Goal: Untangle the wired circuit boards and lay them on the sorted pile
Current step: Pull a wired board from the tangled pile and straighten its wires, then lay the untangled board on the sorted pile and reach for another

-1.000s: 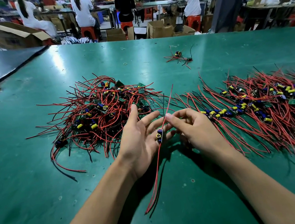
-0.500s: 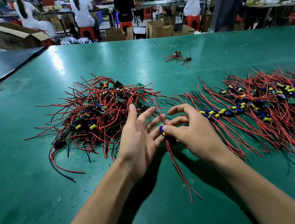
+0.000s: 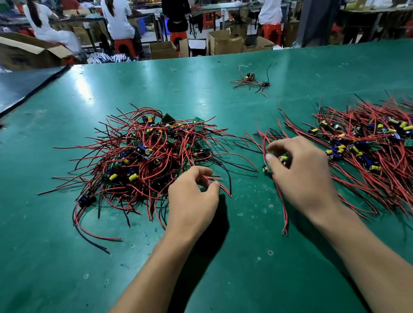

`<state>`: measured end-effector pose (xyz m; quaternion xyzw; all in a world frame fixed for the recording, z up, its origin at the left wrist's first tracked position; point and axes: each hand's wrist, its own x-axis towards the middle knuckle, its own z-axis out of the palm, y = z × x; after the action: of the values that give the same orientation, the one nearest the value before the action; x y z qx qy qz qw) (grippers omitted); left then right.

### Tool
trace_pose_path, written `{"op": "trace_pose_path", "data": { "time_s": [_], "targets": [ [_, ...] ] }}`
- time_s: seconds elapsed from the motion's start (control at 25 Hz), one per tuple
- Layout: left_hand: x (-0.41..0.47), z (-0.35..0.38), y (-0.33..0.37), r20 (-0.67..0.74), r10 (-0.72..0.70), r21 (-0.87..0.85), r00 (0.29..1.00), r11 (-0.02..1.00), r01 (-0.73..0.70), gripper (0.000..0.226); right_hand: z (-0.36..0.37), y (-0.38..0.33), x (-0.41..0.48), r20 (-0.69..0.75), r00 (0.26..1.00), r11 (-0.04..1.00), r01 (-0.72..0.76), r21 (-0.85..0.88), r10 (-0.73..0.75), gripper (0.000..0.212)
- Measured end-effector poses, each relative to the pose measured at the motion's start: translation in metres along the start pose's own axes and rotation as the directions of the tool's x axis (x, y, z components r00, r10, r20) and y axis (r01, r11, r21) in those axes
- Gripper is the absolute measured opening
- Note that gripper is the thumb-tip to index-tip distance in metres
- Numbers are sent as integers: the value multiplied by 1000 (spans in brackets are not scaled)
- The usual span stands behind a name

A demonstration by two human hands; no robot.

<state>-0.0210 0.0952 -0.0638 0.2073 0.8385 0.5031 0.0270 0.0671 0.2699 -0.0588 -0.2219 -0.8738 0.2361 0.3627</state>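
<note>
Circuit board (image 3: 266, 168) pinched by right hand (image 3: 303, 170); left hand (image 3: 192, 199) at tangle (image 3: 143, 159), grip unclear.

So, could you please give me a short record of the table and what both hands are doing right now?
surface: green table
tangled pile: left of centre, red and black wires, boards mixed in
sorted pile: right, wires fanned out
left hand: fingers curled at tangled pile's near edge; grip unclear
right hand: pinches wired circuit board, red leads trailing, beside sorted pile's left edge
stray bundle: far side, apart from both piles
</note>
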Motion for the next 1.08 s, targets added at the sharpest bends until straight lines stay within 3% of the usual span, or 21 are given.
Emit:
{"op": "trace_pose_path", "data": {
  "time_s": [0.12,0.24,0.44,0.6,0.72,0.84,0.96,1.08],
  "targets": [
    [5,1,-1,95,3,107,995,994,-14,31,20,-13,-11,250,957,988,154,1,-150,29],
    [4,4,-1,191,94,229,977,964,-138,31,35,-15,-13,435,900,958,159,-237,-42,49],
    [1,6,-5,261,182,289,948,922,-257,21,33,-10,-6,402,913,955,58,-292,67,56],
    [2,8,-8,196,197,192,961,953,-235,18,25,-12,-6,343,939,957,107,-268,-9,23],
    [4,8,-9,133,99,50,986,993,-107,11,21,-19,-10,281,960,1000,7,11,-10,9],
    [6,6,-6,116,-1,-129,993,991,17,17,15,-29,-10,248,967,939,-133,318,53,9],
    [5,0,0,168,-42,-221,985,972,79,33,5,-39,-10,372,926,786,-272,555,58,9],
    [7,-3,5,212,-111,-363,971,914,183,41,-1,-46,-13,524,851,684,-358,636,-41,7]
  ]
}}
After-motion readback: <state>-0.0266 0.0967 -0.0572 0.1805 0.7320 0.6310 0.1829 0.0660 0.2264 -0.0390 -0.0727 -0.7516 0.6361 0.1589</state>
